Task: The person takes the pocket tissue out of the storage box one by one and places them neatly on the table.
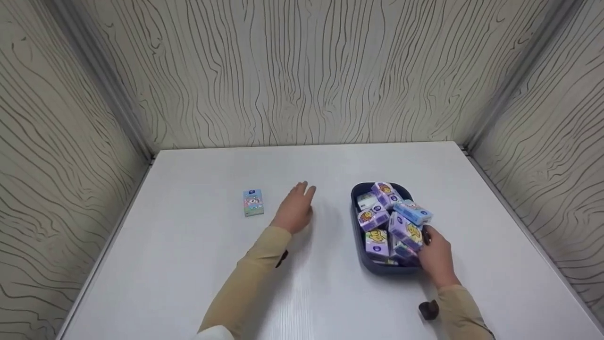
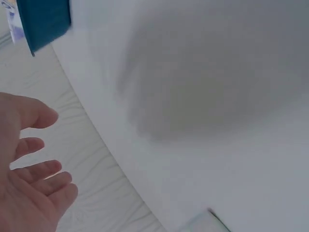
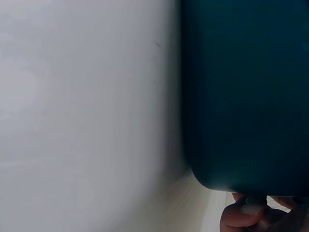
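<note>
A dark blue basket (image 1: 384,269) stands right of centre on the white table, heaped with several small purple and light blue cartoon-printed packs (image 1: 373,217). My right hand (image 1: 436,257) is at its near right side. In the right wrist view, the fingers (image 3: 241,215) curl around a dark part at the edge of the basket (image 3: 246,96), probably a handle. My left hand (image 1: 293,210) hovers over the table with relaxed fingers, holding nothing, as its wrist view also shows (image 2: 36,169). Left of it, a single light blue pack (image 1: 253,203) lies flat.
The white table (image 1: 188,264) is bounded by wood-patterned panels at the back (image 1: 302,71), left and right. A small dark object (image 1: 428,310) shows beside the right wrist, perhaps part of the wrist camera mount.
</note>
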The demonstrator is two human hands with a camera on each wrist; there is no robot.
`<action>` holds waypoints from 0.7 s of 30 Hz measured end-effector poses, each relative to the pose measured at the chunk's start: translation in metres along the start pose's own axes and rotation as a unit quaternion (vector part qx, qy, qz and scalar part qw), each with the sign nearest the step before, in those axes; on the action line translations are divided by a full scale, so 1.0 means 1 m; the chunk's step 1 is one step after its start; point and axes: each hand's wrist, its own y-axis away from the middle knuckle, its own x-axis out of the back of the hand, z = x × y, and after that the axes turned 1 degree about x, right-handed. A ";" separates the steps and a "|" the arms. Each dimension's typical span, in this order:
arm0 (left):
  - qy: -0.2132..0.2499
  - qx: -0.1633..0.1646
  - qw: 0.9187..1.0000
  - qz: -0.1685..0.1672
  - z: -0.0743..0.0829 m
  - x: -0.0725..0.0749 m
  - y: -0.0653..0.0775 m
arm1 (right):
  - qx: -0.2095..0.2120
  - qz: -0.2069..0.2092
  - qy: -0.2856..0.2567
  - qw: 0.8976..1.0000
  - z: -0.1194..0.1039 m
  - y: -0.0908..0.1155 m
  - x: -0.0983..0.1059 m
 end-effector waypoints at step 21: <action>0.019 -0.188 0.982 -0.002 0.150 -0.008 0.001 | 0.003 0.006 -0.007 1.000 0.001 0.000 0.000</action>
